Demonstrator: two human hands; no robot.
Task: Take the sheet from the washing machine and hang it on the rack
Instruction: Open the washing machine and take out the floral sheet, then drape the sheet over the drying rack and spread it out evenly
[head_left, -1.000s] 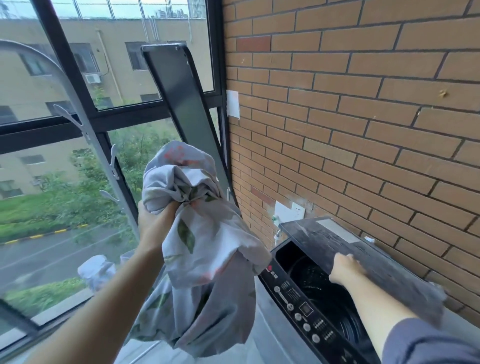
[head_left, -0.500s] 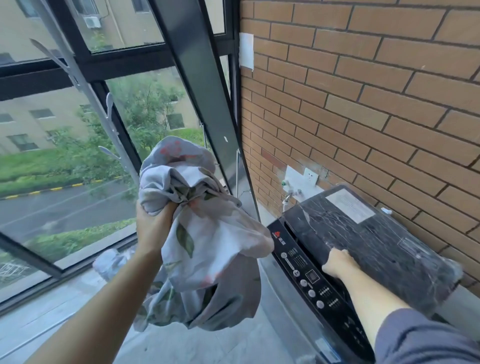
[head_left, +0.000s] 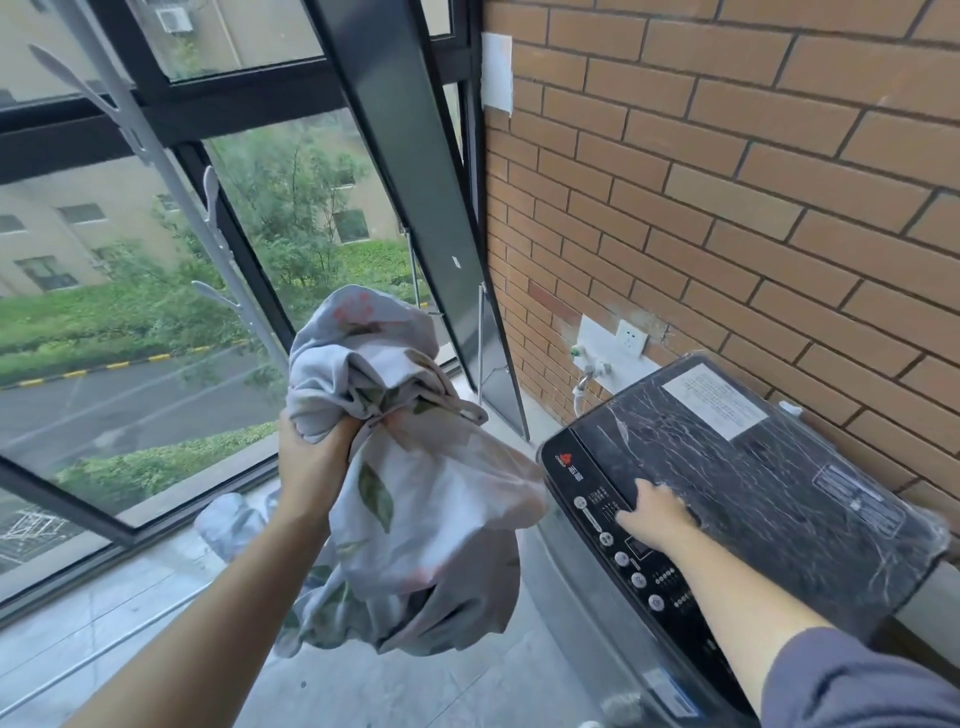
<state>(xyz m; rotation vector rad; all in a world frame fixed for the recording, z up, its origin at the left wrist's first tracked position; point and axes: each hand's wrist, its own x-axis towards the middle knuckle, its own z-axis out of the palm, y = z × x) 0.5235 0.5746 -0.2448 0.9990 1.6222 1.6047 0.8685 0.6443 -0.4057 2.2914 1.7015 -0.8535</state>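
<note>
Your left hand (head_left: 311, 457) is clenched round a bunched fistful of the sheet (head_left: 415, 493), held up in the air. The rest of the cloth hangs below and right of that fist, its lowest folds clear of the floor (head_left: 415, 686). The sheet's right edge comes just beside the front-left corner of the washer (head_left: 587, 597); whether they touch cannot be told. Your right hand (head_left: 657, 514) lies palm down, fingers stretched flat, on the front edge of the lid (head_left: 753, 467), which is down over the washer. Just under that hand runs the button panel (head_left: 631, 566). Bare floor lies between your forearms and runs left of the left hand to the window sill. Beyond the right hand, the lid's far edge sits near the brick wall (head_left: 727, 182), with a tap (head_left: 589, 371) and socket (head_left: 631, 338) past its far-left corner. Up and left of the left hand, well apart, a pale hooked pole (head_left: 171, 176) leans across the window (head_left: 130, 364). A dark open sash (head_left: 405, 182) slants behind the sheet.
</note>
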